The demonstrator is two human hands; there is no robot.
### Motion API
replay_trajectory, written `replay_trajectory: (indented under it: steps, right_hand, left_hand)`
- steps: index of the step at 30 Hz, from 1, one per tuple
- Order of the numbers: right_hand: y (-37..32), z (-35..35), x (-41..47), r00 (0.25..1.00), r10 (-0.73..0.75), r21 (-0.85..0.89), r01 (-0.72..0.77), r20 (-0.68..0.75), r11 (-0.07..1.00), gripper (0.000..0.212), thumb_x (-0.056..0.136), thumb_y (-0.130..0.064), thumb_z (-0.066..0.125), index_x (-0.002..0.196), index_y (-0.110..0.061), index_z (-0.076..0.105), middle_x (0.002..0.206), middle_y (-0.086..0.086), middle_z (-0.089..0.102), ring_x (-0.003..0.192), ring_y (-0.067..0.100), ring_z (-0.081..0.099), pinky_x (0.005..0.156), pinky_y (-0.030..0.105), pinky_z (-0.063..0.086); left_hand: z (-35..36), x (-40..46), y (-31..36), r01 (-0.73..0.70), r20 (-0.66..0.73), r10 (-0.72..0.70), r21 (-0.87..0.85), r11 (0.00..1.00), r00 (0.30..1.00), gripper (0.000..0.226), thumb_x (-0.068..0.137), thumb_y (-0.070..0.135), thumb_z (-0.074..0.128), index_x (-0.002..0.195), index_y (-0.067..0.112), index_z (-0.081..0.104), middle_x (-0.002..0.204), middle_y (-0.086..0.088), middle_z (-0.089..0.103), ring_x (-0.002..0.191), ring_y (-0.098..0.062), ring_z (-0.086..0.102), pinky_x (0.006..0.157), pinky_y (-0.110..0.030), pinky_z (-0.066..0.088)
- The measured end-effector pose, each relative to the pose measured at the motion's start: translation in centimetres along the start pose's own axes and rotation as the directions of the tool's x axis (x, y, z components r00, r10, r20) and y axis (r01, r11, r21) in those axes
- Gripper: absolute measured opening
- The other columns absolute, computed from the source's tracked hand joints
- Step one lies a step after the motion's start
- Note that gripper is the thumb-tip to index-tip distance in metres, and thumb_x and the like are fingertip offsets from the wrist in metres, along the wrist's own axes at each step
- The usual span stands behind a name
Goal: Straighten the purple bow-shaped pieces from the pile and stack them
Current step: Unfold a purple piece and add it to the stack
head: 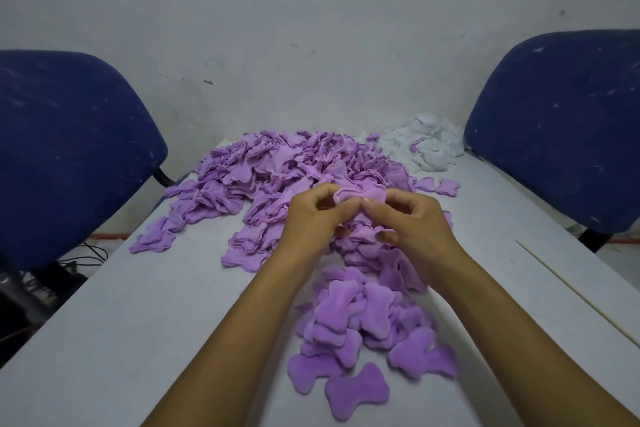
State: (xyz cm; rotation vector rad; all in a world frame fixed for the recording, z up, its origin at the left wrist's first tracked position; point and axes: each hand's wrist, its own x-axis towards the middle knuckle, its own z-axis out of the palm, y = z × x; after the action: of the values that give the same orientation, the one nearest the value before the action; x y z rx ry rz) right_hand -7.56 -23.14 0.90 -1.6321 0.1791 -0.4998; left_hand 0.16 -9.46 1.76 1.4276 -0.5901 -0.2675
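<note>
Fingers of left hand (313,215) and right hand (414,222) pinch one purple bow piece (360,191) above countless piled others.

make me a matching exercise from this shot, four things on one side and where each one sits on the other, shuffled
Things:
1. white stuffing
2. thin wooden stick
3. held purple piece
4. straightened pieces

Places:
A. pinched between the left hand and right hand
B. nearest the camera, between the forearms
C. far right corner of the table
D. along the table's right edge

Pairs: 1-C, 2-D, 3-A, 4-B
</note>
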Motion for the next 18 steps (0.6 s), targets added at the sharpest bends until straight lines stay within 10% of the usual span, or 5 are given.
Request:
replay_trajectory:
  steps: [10,14,18]
  right_hand:
    - [-2.6,3.3,-2.6,0.948,0.189,0.429,-0.286,0.256,0.857,0.008,0.086,-0.015,0.063,0.086,-0.008,0.068,0.072,0.004,0.057,0.057,0.009,0.051,0.052,0.019,0.043]
    - [-3.9,4.3,-3.4,0.853,0.14,0.561,-0.445,0.503,0.698,0.026,0.078,-0.03,0.064,0.094,-0.011,0.07,0.06,-0.003,0.034,0.049,0.009,0.033,0.048,0.019,0.035]
    - [-4.2,3.6,-3.4,0.807,0.033,0.514,-0.406,0.59,0.755,0.031,0.092,-0.037,0.056,0.083,-0.012,0.07,0.064,0.0,0.041,0.06,0.012,0.038,0.056,0.024,0.035]
  left_hand:
    - [-1.8,-1.7,2.0,-0.105,-0.108,0.102,-0.019,0.994,0.989,0.032,0.084,-0.002,0.069,0.061,0.021,0.07,0.058,0.0,0.061,0.053,-0.016,0.056,0.052,-0.026,0.05]
    - [-1.7,-1.9,2.4,-0.09,-0.177,0.08,-0.054,0.994,0.981,0.038,0.083,-0.006,0.066,0.055,0.019,0.062,0.053,0.0,0.056,0.047,-0.014,0.051,0.05,-0.025,0.047]
    - [-2.3,-2.1,3.0,-0.142,-0.161,0.13,-0.066,0.988,0.978,0.04,0.086,-0.005,0.064,0.055,0.021,0.063,0.056,0.001,0.057,0.053,-0.015,0.052,0.05,-0.022,0.047]
